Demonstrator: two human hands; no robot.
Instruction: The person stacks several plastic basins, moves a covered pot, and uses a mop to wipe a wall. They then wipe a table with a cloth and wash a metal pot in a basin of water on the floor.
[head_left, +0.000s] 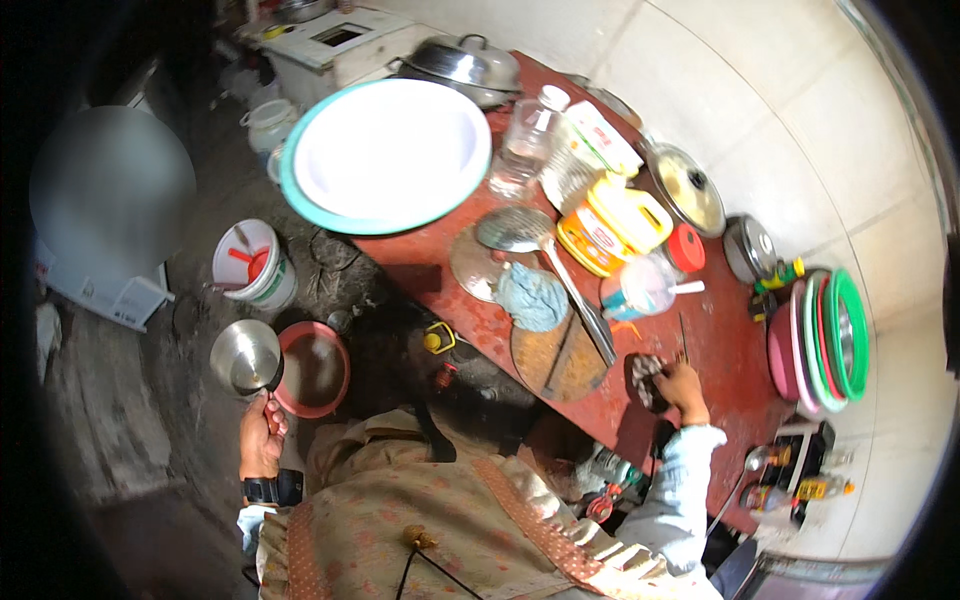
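Observation:
My left hand grips the handle of a shiny metal pan, held out over the floor. Just beside and partly behind the pan is a pink plastic basin. On the red table, my right hand has its fingers on a dark item with a pale pattern, perhaps a folded cloth; blur hides its exact kind. Left of that hand lies a round wooden chopping board with a cleaver across it. A crumpled blue cloth and a large metal ladle lie close by.
A wide white-and-teal basin overhangs the table's left edge. Behind the board stand a clear bottle, a yellow oil jug and a red-lidded jar. Stacked plastic basins lean by the wall. A white bucket stands on the floor.

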